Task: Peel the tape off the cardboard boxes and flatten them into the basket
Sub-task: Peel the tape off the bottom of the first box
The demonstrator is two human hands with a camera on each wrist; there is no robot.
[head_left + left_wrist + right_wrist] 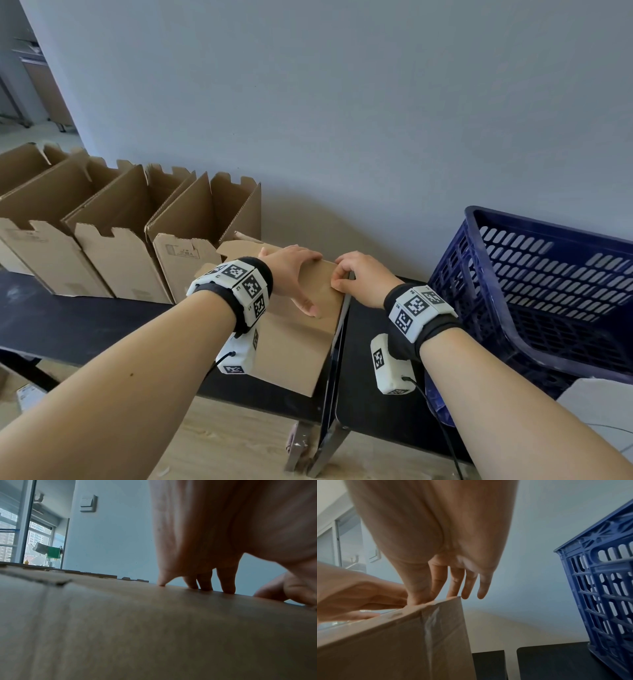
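A closed brown cardboard box [294, 349] lies on the black table [85, 325], its top facing me. My left hand [308, 281] is spread on the box top, fingers straight and reaching the far edge, thumb resting nearer me; in the left wrist view its fingertips [228, 591] touch the cardboard [137, 628]. My right hand [337, 279] pinches with thumb and forefinger at the box's top right edge. There, clear tape [429, 626] runs down the side face of the box [385, 649], below the right hand [426, 597]. The blue slotted basket [513, 308] stands to the right.
Several open cardboard boxes [113, 240] stand in a row at the left along the grey wall. A narrow gap [337, 359] splits the black table beside the box. The basket [607, 601] leans by the wall on the right part of the table.
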